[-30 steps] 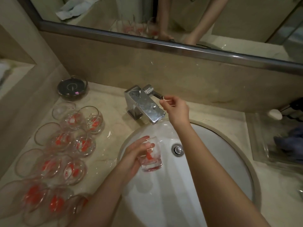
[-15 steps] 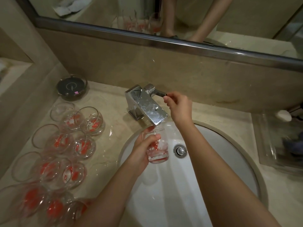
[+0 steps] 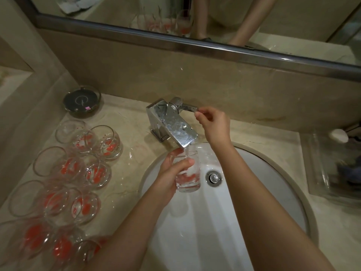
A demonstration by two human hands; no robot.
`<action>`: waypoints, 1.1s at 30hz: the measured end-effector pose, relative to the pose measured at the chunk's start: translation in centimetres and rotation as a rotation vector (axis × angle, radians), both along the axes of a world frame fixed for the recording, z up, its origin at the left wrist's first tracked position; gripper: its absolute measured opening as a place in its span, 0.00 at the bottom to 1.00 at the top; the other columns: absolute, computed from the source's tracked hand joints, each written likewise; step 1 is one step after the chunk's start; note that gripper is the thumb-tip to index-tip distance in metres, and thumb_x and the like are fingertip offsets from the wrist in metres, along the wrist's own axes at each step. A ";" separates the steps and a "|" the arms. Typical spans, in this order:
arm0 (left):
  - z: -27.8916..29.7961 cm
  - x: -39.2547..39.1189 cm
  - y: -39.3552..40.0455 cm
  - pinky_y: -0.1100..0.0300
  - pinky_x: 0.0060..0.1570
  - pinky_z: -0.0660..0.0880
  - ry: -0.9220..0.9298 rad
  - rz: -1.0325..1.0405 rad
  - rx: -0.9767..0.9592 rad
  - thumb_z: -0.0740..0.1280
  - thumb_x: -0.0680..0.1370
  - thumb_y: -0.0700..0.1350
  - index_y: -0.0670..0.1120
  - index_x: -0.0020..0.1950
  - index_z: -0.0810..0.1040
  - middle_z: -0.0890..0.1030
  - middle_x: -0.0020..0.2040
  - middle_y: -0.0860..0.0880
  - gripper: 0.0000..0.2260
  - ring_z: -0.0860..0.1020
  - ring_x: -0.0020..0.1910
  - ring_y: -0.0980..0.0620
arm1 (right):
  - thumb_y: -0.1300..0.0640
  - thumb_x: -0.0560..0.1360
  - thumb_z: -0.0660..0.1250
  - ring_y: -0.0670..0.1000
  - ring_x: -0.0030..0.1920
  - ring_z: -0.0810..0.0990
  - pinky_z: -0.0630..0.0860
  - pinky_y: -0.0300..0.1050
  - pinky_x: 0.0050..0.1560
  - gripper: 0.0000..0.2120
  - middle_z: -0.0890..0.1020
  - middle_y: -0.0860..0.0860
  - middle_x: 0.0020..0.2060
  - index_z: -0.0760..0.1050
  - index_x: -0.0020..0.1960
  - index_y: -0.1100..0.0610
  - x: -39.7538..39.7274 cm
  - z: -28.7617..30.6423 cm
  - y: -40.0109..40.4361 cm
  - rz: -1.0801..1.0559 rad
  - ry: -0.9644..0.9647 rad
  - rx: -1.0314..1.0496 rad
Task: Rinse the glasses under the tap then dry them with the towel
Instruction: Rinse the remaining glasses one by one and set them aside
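Head view: the left hand [image 3: 169,178], fingers wrapped round the glass [image 3: 187,171], has raised it under the tap [image 3: 172,122] spout, where water now runs in, while the right hand [image 3: 214,125] pinches the lever [image 3: 188,108], so rinsing has begun.

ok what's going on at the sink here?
A person is rinsing glasses. The left hand holds one glass upright under the tap spout, over the basin. The right hand pinches the tap lever. Other glasses stand grouped on the counter to the left.
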State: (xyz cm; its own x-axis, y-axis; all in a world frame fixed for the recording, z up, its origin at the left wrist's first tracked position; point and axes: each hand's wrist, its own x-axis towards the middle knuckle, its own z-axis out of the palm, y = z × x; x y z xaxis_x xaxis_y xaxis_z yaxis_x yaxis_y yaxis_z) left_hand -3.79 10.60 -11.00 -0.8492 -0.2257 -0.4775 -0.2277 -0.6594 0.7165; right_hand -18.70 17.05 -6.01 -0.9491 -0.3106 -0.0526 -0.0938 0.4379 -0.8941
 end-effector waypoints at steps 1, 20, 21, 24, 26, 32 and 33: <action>0.1 0.0 0.0 0.59 0.35 0.77 0.005 0.004 -0.004 0.75 0.65 0.43 0.40 0.67 0.71 0.81 0.46 0.47 0.32 0.81 0.40 0.51 | 0.56 0.76 0.70 0.50 0.44 0.80 0.77 0.47 0.54 0.08 0.82 0.51 0.41 0.82 0.52 0.59 0.4 -0.2 0.4 -0.003 -0.044 -0.029; 0.9 -1.6 -2.0 0.58 0.56 0.73 -0.099 -0.172 -0.646 0.77 0.67 0.52 0.47 0.44 0.85 0.86 0.44 0.54 0.11 0.83 0.47 0.58 | 0.39 0.77 0.60 0.54 0.47 0.82 0.81 0.47 0.42 0.22 0.83 0.55 0.50 0.79 0.57 0.54 8.9 -4.8 6.3 -0.047 -1.011 -0.474; 1.0 -1.6 -2.3 0.57 0.56 0.73 -0.111 -0.234 -0.692 0.75 0.66 0.56 0.48 0.41 0.86 0.86 0.43 0.52 0.13 0.83 0.47 0.56 | 0.40 0.77 0.62 0.52 0.47 0.83 0.81 0.45 0.39 0.20 0.83 0.55 0.52 0.78 0.58 0.55 9.0 -4.7 6.4 -0.060 -0.975 -0.464; 1.4 -1.6 -2.4 0.58 0.59 0.74 -0.103 -0.394 -0.666 0.73 0.74 0.53 0.49 0.38 0.86 0.86 0.40 0.49 0.10 0.84 0.44 0.55 | 0.48 0.74 0.70 0.48 0.44 0.82 0.78 0.41 0.36 0.18 0.81 0.52 0.50 0.75 0.59 0.57 9.0 -4.4 6.4 -0.104 -0.839 -0.483; 1.7 -1.6 -2.0 0.55 0.62 0.74 -0.096 -0.428 -0.514 0.68 0.78 0.47 0.46 0.47 0.86 0.86 0.45 0.44 0.08 0.84 0.47 0.50 | 0.53 0.73 0.72 0.48 0.45 0.82 0.77 0.42 0.39 0.16 0.80 0.49 0.52 0.75 0.60 0.54 8.8 -4.1 6.5 -0.083 -0.738 -0.463; 1.4 -1.7 -1.9 0.61 0.54 0.77 -0.015 -0.380 -0.291 0.68 0.74 0.43 0.44 0.54 0.83 0.86 0.47 0.46 0.10 0.84 0.47 0.51 | 0.41 0.77 0.63 0.50 0.48 0.84 0.80 0.44 0.41 0.16 0.85 0.51 0.51 0.79 0.56 0.50 7.5 -3.2 7.4 -0.018 -0.855 -0.435; 1.3 -1.6 -1.8 0.63 0.50 0.78 -0.007 -0.380 -0.279 0.69 0.72 0.43 0.44 0.53 0.83 0.86 0.46 0.46 0.11 0.85 0.45 0.52 | 0.38 0.78 0.58 0.49 0.45 0.85 0.80 0.43 0.39 0.21 0.85 0.51 0.47 0.80 0.56 0.52 7.2 -3.0 7.4 0.007 -0.916 -0.390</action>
